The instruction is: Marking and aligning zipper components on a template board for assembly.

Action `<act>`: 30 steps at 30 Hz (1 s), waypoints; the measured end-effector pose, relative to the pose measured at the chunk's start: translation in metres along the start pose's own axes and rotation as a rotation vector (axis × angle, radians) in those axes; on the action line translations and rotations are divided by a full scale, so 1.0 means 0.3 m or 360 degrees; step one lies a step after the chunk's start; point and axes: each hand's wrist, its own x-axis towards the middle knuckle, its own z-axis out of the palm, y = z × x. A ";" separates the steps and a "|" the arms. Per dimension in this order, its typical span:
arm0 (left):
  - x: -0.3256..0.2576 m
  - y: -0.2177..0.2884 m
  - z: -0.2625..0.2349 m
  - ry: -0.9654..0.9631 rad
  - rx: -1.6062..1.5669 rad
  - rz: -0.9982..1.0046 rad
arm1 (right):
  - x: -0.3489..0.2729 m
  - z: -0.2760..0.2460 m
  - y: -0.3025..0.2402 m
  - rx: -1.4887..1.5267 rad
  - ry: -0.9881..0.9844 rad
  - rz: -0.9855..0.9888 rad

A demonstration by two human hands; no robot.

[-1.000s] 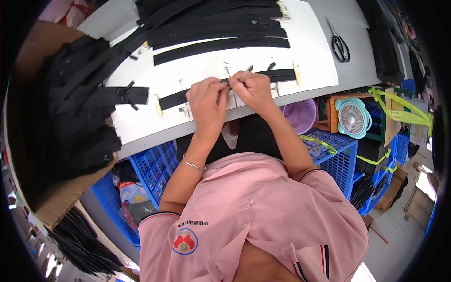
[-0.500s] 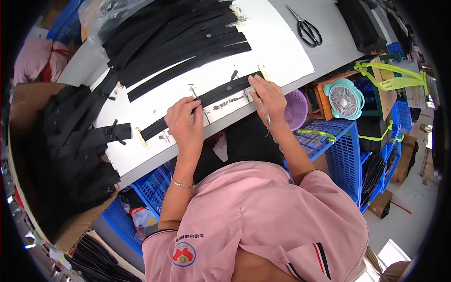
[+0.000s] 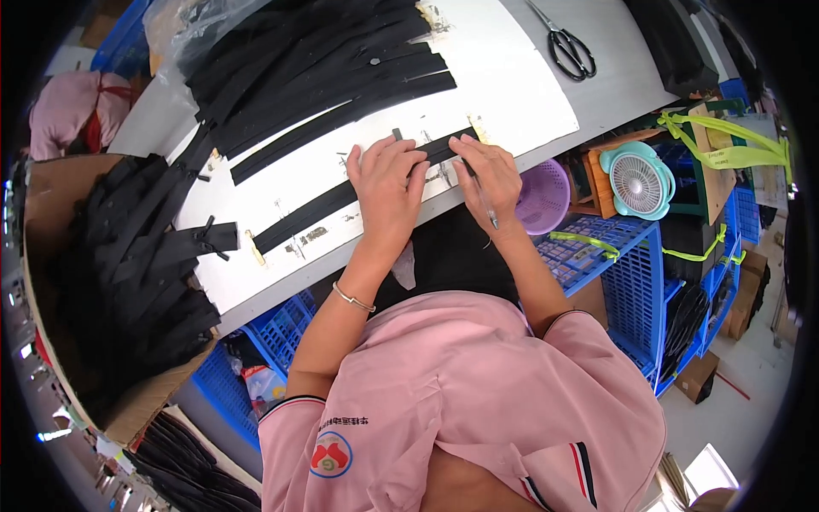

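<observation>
Black strip (image 3: 311, 215) shows more left side now: half-open left hand (image 3: 388, 183) has shifted right along it, loosely curled right hand (image 3: 496, 177) holds a pen (image 3: 490, 213).

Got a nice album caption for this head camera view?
On a white board, left hand over a black strip, right hand near its end with a pen.

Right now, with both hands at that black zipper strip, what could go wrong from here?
1. The pen tucked in the right hand might slip or leave a stray mark while those fingers rest near the right end of the black zipper strip.
2. The strip's left end has no hand on it, so it could swing off line on the white board.
3. A loose zipper overhanging from the cardboard box might get snagged.
</observation>
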 end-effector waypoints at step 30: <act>-0.006 -0.004 0.006 0.0089 0.0004 0.0005 | 0.125 0.065 0.000 0.0596 -0.0364 0.0496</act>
